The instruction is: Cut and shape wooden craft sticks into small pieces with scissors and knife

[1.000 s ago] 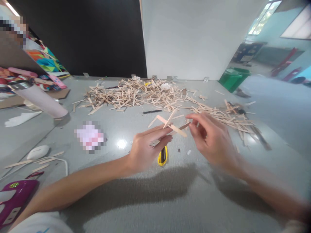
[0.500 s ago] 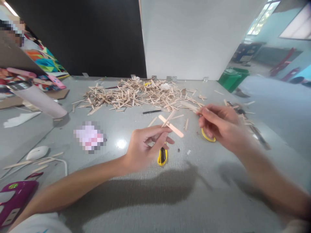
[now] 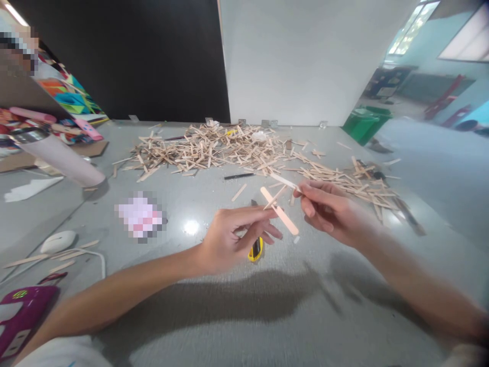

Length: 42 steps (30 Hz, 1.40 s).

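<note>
Pinched in the fingertips of my left hand (image 3: 233,237) is a cross of wooden craft sticks (image 3: 284,219), one wide stick with a thinner piece across it. My right hand (image 3: 328,209) grips the end of another pale craft stick (image 3: 283,180), which points left and away, just beyond the cross. The two hands are close but apart. Under the left fingers lies a yellow and black utility knife (image 3: 255,250) on the grey table, partly hidden by the hand.
A heap of craft sticks (image 3: 198,150) spreads along the back of the table, with more sticks (image 3: 338,176) to the right. A black pen-like object (image 3: 239,176) lies before the heap. On the left are a flask (image 3: 61,160), a white mouse (image 3: 58,242) and a purple device (image 3: 28,311).
My right hand has moved left and slightly down with its stick, towards the left hand. The cross in my left hand has shifted a little right and down and turned steeper.
</note>
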Tool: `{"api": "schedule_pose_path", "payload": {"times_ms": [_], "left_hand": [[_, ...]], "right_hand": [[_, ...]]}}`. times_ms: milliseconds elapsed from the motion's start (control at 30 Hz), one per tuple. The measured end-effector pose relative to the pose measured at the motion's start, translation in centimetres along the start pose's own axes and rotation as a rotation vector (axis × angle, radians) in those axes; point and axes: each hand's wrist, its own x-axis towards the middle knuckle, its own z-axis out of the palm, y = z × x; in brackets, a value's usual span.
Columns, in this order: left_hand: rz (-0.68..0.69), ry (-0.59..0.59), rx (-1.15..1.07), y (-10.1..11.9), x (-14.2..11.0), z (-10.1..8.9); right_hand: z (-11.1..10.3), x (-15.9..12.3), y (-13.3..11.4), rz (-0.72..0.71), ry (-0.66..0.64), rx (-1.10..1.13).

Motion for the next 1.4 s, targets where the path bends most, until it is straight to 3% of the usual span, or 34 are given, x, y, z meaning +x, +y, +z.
{"api": "schedule_pose_path", "payload": {"times_ms": [600, 1400], "left_hand": [[0.163, -0.024, 0.037, -0.5, -0.1, -0.1], [0.051, -0.102, -0.152, -0.7, 0.0, -0.8]], "right_hand": [[0.3, -0.5, -0.2, -0.012, -0.064, 0.091], [-0.8, -0.2, 0.0, 0.122, -0.244, 0.11]]}}
